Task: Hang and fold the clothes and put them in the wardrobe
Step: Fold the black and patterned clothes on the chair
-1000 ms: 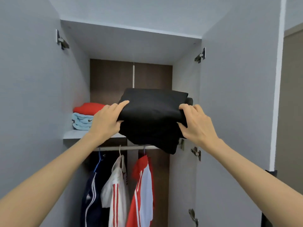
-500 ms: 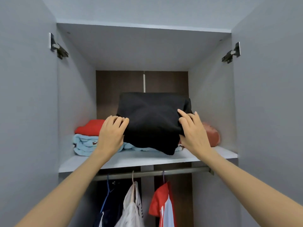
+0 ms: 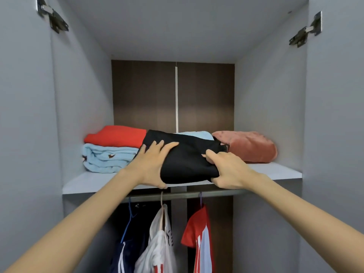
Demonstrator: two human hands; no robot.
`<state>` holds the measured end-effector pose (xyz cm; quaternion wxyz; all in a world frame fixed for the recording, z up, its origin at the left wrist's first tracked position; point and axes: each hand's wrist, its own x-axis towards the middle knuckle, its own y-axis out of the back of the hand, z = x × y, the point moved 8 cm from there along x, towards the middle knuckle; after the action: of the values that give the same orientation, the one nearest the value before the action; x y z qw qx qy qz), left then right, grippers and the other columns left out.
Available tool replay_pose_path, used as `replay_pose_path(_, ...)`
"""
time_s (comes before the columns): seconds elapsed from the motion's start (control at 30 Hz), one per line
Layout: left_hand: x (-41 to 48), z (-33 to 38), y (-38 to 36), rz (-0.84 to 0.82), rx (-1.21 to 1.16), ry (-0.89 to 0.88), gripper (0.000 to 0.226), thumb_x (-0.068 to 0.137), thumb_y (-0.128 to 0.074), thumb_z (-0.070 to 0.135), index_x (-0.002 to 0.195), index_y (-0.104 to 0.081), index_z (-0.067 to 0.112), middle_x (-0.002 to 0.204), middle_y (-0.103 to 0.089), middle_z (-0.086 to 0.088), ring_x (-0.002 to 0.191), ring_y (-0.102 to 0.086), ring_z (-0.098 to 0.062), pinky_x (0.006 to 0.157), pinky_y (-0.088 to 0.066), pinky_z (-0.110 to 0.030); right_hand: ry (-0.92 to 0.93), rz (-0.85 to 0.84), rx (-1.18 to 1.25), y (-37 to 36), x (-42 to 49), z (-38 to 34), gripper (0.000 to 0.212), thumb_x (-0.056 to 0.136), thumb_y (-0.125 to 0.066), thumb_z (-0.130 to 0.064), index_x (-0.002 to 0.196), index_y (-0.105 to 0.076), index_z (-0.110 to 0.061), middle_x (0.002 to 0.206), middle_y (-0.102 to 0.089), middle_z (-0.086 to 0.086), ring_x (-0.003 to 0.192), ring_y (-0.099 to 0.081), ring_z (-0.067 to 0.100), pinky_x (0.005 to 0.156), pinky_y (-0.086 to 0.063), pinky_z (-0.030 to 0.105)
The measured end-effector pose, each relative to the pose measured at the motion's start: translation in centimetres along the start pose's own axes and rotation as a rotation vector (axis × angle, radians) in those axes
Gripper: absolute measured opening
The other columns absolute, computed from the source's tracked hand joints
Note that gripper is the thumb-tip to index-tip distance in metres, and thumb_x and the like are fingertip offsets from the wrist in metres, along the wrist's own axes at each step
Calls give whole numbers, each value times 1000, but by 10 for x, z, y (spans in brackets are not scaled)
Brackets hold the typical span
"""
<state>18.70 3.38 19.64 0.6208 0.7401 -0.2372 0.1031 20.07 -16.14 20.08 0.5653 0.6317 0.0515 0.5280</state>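
The folded black fabric garment (image 3: 189, 160) lies at the front middle of the grey wardrobe shelf (image 3: 94, 180), between the light-blue folded cloth (image 3: 106, 156) with a red folded top (image 3: 116, 134) on it and a pink plush bundle (image 3: 252, 146). Both hands clamp it from the sides, probably so the fold holds together while it is seated in the gap. The left hand (image 3: 151, 164) spreads its fingers over the top with the thumb tucked under the front edge. The right hand (image 3: 228, 170) pinches the near right corner, thumb above and fingers below. The garment looks thick, matte and soft, its layers bulging slightly (whether it rests fully on the shelf cannot be told). Its front edge reaches the shelf's lip, so it likely needs a push inward.
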Motion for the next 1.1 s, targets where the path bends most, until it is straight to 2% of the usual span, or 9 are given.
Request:
replay_pose_path(0.1, 16, 8, -2, -24, -44, -20, 124, 60, -79, 39, 146, 10, 50, 130, -53, -5, 113, -54, -27, 87, -44, -36, 1, -32, 69, -3, 0, 1, 49, 67, -65, -29, 86, -20, -31, 77, -55, -5, 62, -46, 19, 56, -30, 33)
replay_pose_path(0.2, 17, 1, -4, -50, -30, -3, 106, 65, -73, 37, 142, -4, 57, 107, -64, 2, 93, -59, -22, 70, -36, -28, 14, -35, 112, -5, -7, 14, 70, 65, -71, -50, 121, -32, -36, 124, -57, -8, 102, -54, 15, 80, -39, 26)
replay_pose_path(0.4, 7, -6, -2, -34, -234, 109, 92, 69, -68, 26, 141, -20, 60, 121, -62, 12, 94, -54, -18, 78, -39, -25, -40, -21, 336, -7, -18, 46, 120, 51, -81, -65, 146, -8, -55, 146, -39, -22, 131, -37, 2, 101, -34, 23)
replay_pose_path(0.53, -8, -7, 1, 0, -352, 179, 92, 65, -62, 22, 138, -25, 61, 131, -57, 17, 117, -53, -22, 95, -42, -35, 61, -35, 205, -13, -20, 48, 114, 50, -83, -62, 145, -21, -49, 151, -32, -15, 140, -23, 10, 114, -27, 31)
replay_pose_path(0.63, -19, -8, 1, 7, -385, 284, 93, 67, -60, 11, 140, -26, 58, 134, -52, 13, 130, -40, -20, 111, -13, -63, 126, -5, 104, -16, -14, 43, 98, 54, -83, -59, 138, -42, -33, 157, -24, -6, 146, -8, 27, 118, -11, 45)
replay_pose_path(0.73, -37, -8, 3, 126, -429, 426, 91, 73, -63, 7, 142, -27, 55, 147, -35, 1, 140, -22, -23, 113, -7, -61, 167, 48, 192, -11, -12, 33, 72, 67, -81, -40, 131, -52, -23, 145, -47, -4, 144, -28, 26, 120, -8, 44)
replay_pose_path(0.87, -85, -11, -10, 553, -1341, 708, 99, 83, -71, 9, 150, -8, 47, 158, -15, -5, 142, -22, -18, 115, -25, -50, 211, 161, 223, 4, -7, 9, 58, 67, -75, -30, 121, -59, -17, 122, -63, -3, 130, -48, 19, 120, -9, 43)
replay_pose_path(0.97, -97, 13, -32, 595, -2203, 802, 53, 93, -59, 20, 139, -33, 21, 143, -42, -15, 124, -50, -30, 100, -44, -50, 186, 206, 351, 24, -3, -15, 45, 70, -72, -38, 111, -59, -24, 99, -63, -14, 101, -53, 18, 95, -45, 36)
replay_pose_path(1.1, -96, 36, -25, 508, -2410, 756, 36, 101, -40, 40, 126, -46, 15, 138, -49, -23, 124, -45, -53, 99, -36, -64, 216, 248, 421, 51, -1, -42, 37, 73, -70, -43, 104, -60, -25, 95, -65, -12, 88, -56, 18, 81, -42, 31)
